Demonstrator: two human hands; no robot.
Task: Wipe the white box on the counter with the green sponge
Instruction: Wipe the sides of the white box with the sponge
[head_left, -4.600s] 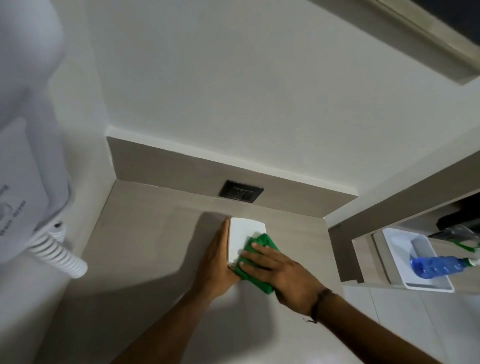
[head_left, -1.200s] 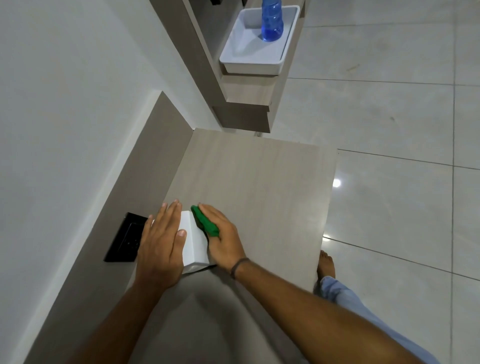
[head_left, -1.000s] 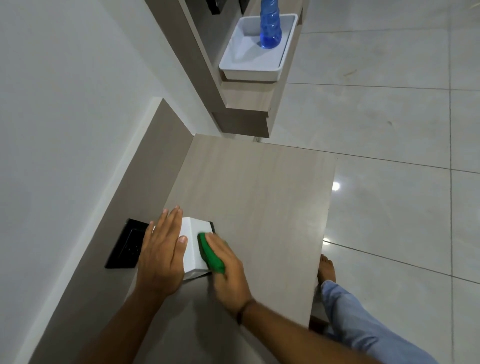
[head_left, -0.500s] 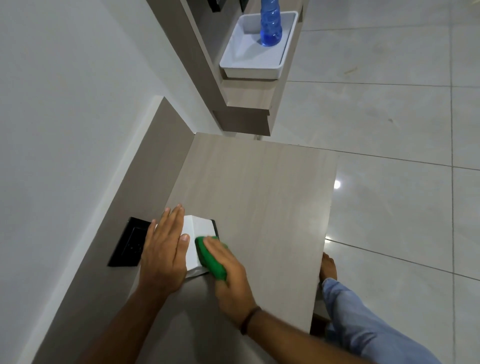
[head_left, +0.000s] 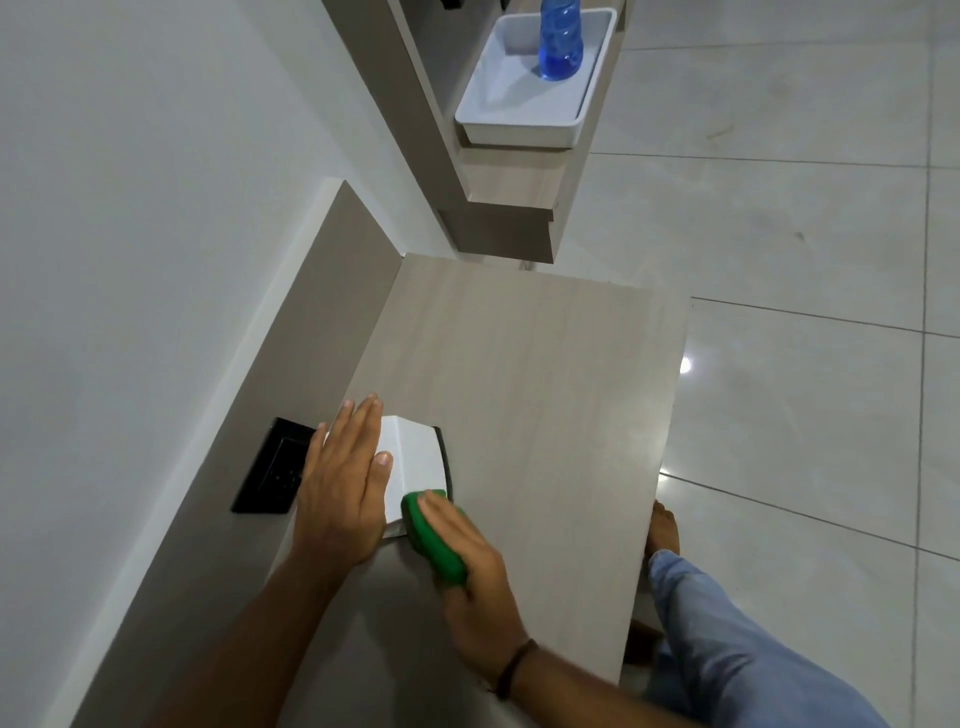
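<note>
A small white box stands on the pale wood counter, near its wall side. My left hand lies flat over the box's top and left side, steadying it. My right hand presses the green sponge against the near right corner of the box. The box's right face shows white with a dark edge at its foot. The left face of the box is hidden by my left hand.
A black socket plate sits in the backsplash just left of the box. A white tray holding a blue bottle rests on a lower shelf beyond the counter. My leg in jeans stands by the counter's right edge over tiled floor.
My right hand has slid the sponge along the box's right face toward me, from the far end to the near corner. My left hand has stayed on the box.
</note>
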